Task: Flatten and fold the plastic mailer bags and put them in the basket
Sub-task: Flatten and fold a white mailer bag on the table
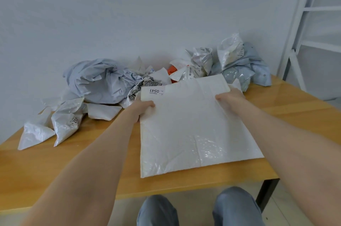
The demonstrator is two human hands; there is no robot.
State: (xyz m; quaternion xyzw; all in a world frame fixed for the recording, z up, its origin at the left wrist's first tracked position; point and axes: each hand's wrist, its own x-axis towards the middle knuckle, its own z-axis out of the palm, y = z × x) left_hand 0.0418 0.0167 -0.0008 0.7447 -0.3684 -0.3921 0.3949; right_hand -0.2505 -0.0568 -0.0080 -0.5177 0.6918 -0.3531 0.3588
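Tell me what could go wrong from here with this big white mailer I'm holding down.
The left hand and right hand grip only the far half of the white mailer, so its near edge, close to the front of the table, might slide off. Its far edge meets the crumpled bags, which a fold could drag along. No basket is in view.

A large white mailer bag [184, 129] lies flat on the bench [27, 170], reaching its front edge, with a printed label [154, 91] at its far left corner. Crumpled grey and white bags [99, 81] are heaped behind it.
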